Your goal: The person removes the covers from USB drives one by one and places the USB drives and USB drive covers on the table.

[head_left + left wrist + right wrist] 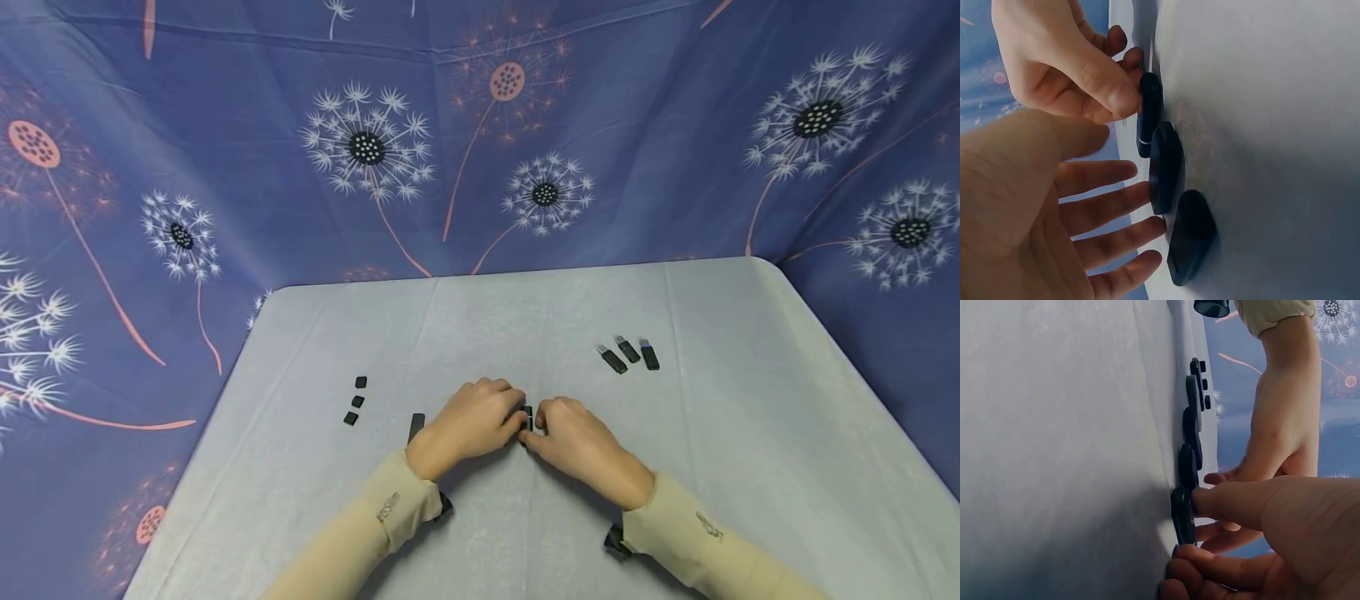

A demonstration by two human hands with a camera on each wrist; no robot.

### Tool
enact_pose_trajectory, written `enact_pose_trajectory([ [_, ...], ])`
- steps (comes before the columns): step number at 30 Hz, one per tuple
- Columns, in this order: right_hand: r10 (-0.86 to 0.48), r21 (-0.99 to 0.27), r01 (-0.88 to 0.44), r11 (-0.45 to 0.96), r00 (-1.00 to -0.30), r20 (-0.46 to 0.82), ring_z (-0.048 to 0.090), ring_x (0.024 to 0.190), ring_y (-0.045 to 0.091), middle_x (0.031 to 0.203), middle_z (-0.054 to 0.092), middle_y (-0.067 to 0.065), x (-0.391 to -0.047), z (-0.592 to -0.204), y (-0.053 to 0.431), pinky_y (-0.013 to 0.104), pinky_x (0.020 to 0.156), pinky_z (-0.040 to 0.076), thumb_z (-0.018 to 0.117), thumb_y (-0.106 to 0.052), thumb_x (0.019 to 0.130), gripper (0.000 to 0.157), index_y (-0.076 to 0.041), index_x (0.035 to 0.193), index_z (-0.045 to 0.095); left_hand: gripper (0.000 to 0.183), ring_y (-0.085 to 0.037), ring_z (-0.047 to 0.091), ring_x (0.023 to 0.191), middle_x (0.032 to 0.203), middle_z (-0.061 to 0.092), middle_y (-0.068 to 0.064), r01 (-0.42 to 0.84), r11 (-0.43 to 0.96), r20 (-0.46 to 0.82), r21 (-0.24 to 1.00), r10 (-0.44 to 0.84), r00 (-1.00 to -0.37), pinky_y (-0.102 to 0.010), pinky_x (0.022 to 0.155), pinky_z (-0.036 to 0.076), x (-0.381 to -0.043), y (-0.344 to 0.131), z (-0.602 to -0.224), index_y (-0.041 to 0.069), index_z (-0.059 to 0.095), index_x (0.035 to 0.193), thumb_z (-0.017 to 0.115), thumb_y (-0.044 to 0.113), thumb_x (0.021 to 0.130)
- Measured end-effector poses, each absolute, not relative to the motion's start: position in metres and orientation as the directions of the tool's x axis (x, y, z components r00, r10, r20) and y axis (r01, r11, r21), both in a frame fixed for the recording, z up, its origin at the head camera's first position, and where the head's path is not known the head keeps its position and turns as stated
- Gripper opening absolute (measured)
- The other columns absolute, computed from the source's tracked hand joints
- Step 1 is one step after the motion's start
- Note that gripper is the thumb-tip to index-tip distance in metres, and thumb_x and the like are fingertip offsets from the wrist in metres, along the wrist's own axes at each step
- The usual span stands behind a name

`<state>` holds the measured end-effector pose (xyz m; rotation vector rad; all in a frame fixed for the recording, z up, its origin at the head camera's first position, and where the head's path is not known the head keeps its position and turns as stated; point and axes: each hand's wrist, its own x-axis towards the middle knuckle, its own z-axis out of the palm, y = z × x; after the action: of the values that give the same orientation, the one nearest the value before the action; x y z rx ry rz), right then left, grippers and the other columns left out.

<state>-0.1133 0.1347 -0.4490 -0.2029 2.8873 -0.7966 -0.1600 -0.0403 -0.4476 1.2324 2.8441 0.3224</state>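
Observation:
A black USB stick (1150,103) with a thin pale seam lies on the table at the right hand's fingertips. My right hand (581,437) pinches it, its thumb at one end and its index finger by the other. Close on the left is my left hand (476,417); in the left wrist view its fingers are spread and fairly straight, holding nothing. Those fingertips are right beside a second black stick (1166,169) and a third dark stick (1191,240). Another dark stick (416,427) shows partly behind the left wrist in the head view.
Three small black caps (357,402) lie at the left of the pale cloth-covered table (480,542). At the back right are three USB sticks (628,350) with bare metal plugs. A patterned blue cloth (450,167) hangs behind the table.

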Motion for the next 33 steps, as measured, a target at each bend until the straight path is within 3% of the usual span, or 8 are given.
enact_pose_trajectory([
  [8, -0.144, -0.500, -0.081, 0.862, -0.986, -0.088, 0.048, 0.061, 0.014, 0.069, 0.054, -0.001, -0.1163, -0.4524, 0.1330, 0.029, 0.055, 0.039, 0.082, -0.028, 0.086, 0.034, -0.014, 0.069, 0.057, 0.014, -0.019, 0.068, 0.082, 0.101, 0.074, -0.001, 0.735, 0.660, 0.093, 0.154, 0.731, -0.676, -0.034, 0.070, 0.057, -0.1606, -0.0347, -0.4499, 0.016, 0.077, 0.098, 0.065, 0.022, 0.102],
  [21, -0.140, -0.523, -0.047, 0.851, -0.980, -0.139, 0.031, 0.052, 0.011, 0.058, 0.035, -0.006, -0.1209, -0.4497, 0.1290, 0.026, 0.047, 0.025, 0.080, -0.025, 0.085, 0.049, -0.018, 0.058, 0.040, 0.005, -0.020, 0.069, 0.081, 0.100, 0.074, -0.002, 0.743, 0.656, 0.113, 0.136, 0.735, -0.669, -0.035, 0.067, 0.057, -0.1607, -0.0311, -0.4459, 0.014, 0.079, 0.096, 0.074, 0.016, 0.095],
  [33, -0.129, -0.559, -0.005, 0.829, -0.975, -0.183, 0.023, 0.045, 0.006, 0.046, 0.027, -0.012, -0.1229, -0.4504, 0.1260, 0.023, 0.043, 0.020, 0.074, -0.017, 0.081, 0.050, -0.020, 0.048, 0.036, 0.007, -0.021, 0.070, 0.081, 0.098, 0.074, -0.003, 0.738, 0.658, 0.114, 0.148, 0.730, -0.674, -0.036, 0.069, 0.059, -0.1622, -0.0353, -0.4476, 0.013, 0.078, 0.094, 0.074, 0.018, 0.095],
])
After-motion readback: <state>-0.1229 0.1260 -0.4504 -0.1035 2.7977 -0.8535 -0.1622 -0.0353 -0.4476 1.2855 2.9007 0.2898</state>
